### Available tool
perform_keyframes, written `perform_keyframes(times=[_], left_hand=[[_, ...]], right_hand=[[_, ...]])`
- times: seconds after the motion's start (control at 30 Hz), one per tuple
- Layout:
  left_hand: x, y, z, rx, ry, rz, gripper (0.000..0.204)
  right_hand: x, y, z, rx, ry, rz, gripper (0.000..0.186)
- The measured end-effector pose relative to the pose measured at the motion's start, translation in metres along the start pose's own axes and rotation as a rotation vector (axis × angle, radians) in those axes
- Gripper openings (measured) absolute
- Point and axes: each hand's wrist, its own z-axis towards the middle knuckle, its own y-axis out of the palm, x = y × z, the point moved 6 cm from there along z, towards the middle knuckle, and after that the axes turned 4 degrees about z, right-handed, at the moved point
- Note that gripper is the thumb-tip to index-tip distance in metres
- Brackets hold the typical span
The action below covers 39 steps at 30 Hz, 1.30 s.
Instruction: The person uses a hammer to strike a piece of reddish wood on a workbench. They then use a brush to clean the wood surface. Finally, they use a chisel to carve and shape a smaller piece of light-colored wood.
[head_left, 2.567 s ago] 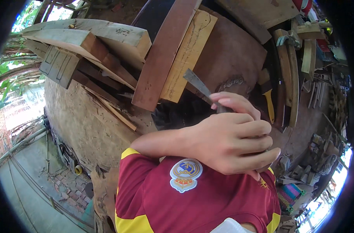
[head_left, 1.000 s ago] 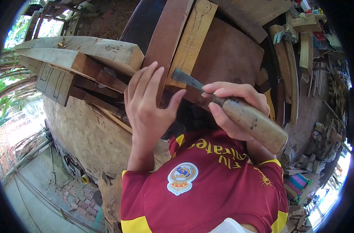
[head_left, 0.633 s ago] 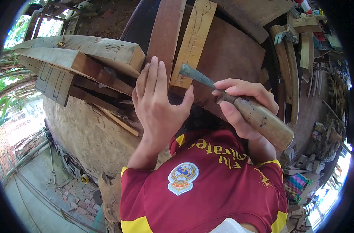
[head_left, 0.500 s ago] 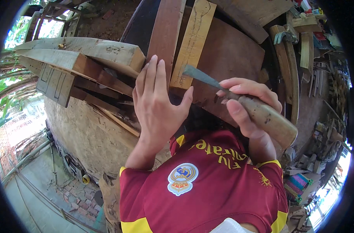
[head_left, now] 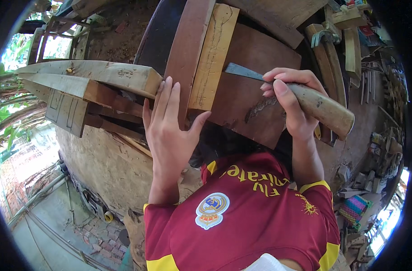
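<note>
My right hand (head_left: 296,97) is wrapped round the thick wooden handle of a chisel (head_left: 321,106). Its flat grey blade points left, with the tip beside the edge of a pale yellowish wooden block (head_left: 215,54). Dark pencil-like lines run along the block's upper face. Against the block's left side lies a reddish-brown wooden beam (head_left: 185,49). My left hand (head_left: 169,122) is open, fingers stretched out over the beam's near left edge, thumb apart toward the block's near end.
Long timbers (head_left: 102,74) jut out at the left. A brown board (head_left: 260,77) lies under the block. Farther right are a hammer (head_left: 323,38) and more wood pieces. A colourful woven item (head_left: 354,210) sits at the lower right among scraps (head_left: 359,180).
The chisel has shifted right, its tip moving from over the block's near end to beside its right edge. My left hand has slid slightly left, and the view has shifted a little.
</note>
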Motion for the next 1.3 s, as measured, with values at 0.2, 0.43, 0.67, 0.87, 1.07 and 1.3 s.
perform_keyframes(times=[0.2, 0.43, 0.67, 0.87, 1.07, 1.3], left_hand=[[0.004, 0.002, 0.0, 0.024, 0.001, -0.013, 0.07], [0.016, 0.003, 0.014, 0.029, 0.003, -0.051, 0.066], [0.013, 0.011, 0.02, -0.016, 0.053, -0.045, 0.061], [0.01, 0.012, 0.02, -0.021, 0.025, -0.109, 0.057], [0.008, 0.014, 0.019, -0.014, 0.03, -0.112, 0.055], [0.008, 0.014, 0.02, -0.04, 0.035, -0.141, 0.061]], right_hand=[[0.002, 0.004, 0.001, -0.019, 0.018, 0.023, 0.011], [0.005, 0.006, 0.003, -0.031, -0.003, 0.019, 0.011], [0.005, 0.005, 0.007, -0.049, 0.019, -0.002, 0.01], [0.002, 0.003, 0.008, -0.035, 0.073, 0.035, 0.008], [-0.022, 0.019, 0.005, -0.132, 0.0, -0.007, 0.01], [-0.023, 0.043, 0.003, -0.399, -0.112, -0.086, 0.014]])
